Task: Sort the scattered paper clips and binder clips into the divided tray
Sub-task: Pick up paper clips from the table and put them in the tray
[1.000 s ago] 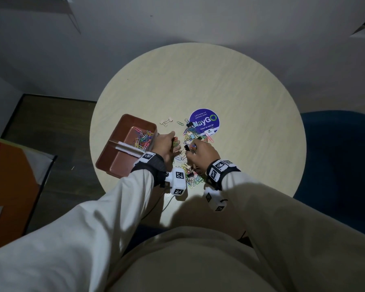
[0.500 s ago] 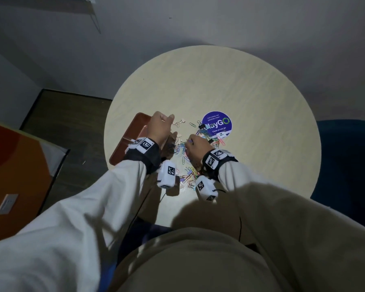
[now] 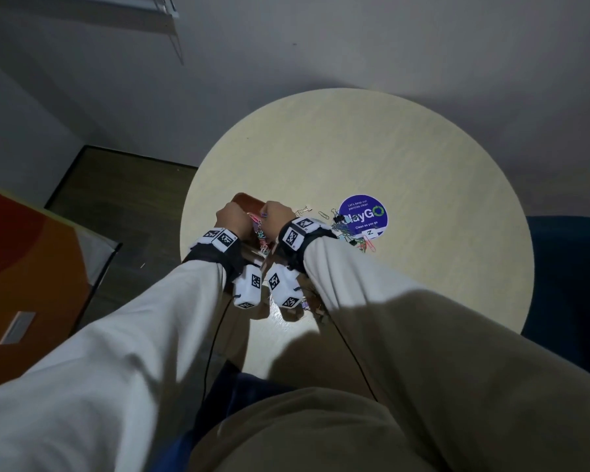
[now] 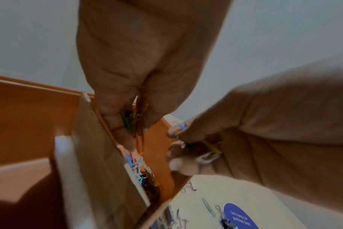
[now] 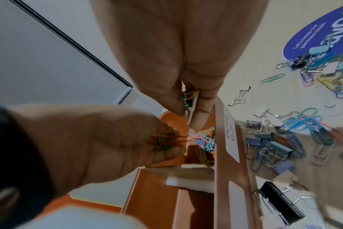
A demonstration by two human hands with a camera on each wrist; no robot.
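Observation:
Both hands hover side by side over the brown divided tray [image 3: 244,199] at the table's left edge. My left hand [image 3: 230,216] pinches a small bunch of green and orange paper clips [image 4: 132,124] above the far compartment. My right hand [image 3: 275,212] grips several paper clips [image 5: 192,99], yellow and white among them, just right of the left hand. In that compartment lies a heap of coloured paper clips [image 5: 206,142]. A cardboard divider [image 4: 92,155] splits the tray. Loose paper clips and binder clips [image 3: 355,236] lie scattered on the table to the right.
A purple round sticker [image 3: 363,216] lies on the round pale table [image 3: 406,158] beside the scattered clips. Grey and black binder clips [image 5: 274,148] sit close to the tray's right wall [image 5: 219,155]. A blue seat [image 3: 569,284] stands to the right, an orange panel [image 3: 31,267] to the left.
Both hands have left the clip pile and moved left to above the tray, each carrying paper clips. The left hand arrived first, then the right joined it.

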